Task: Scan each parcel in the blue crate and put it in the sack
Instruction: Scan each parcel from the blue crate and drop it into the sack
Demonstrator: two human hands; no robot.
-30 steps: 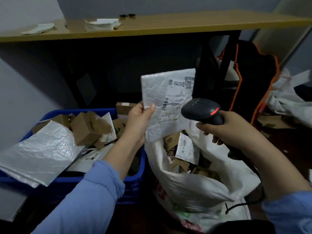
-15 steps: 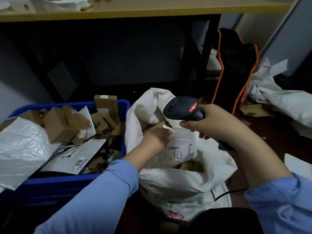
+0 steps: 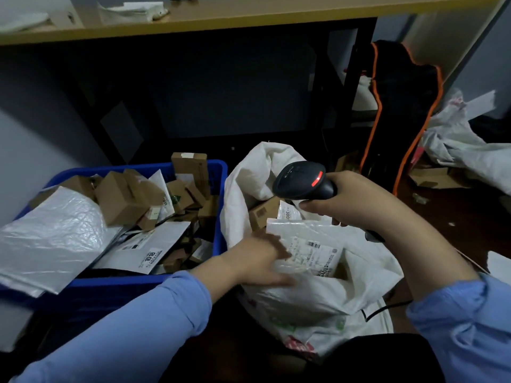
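The blue crate (image 3: pixel 218 172) on the left holds several small brown boxes and white mailers. The white sack (image 3: pixel 298 297) stands open to its right, with boxes inside. A white bubble mailer (image 3: pixel 309 244) with a printed label lies in the sack's mouth. My left hand (image 3: pixel 260 261), blurred, hovers at the mailer's left edge with its fingers spread, holding nothing. My right hand (image 3: pixel 348 200) grips a black barcode scanner (image 3: pixel 301 183) above the sack, its red light lit.
A large white bubble mailer (image 3: pixel 52 236) overhangs the crate's left rim. A wooden shelf (image 3: pixel 249 17) runs overhead on black legs. A black bag with orange trim (image 3: pixel 401 117) and crumpled white sacks (image 3: pixel 470 150) lie to the right.
The white mailer went from held up before the scanner down into the sack. My left hand has let go of it and is drawing back left. The scanner stayed above the sack.
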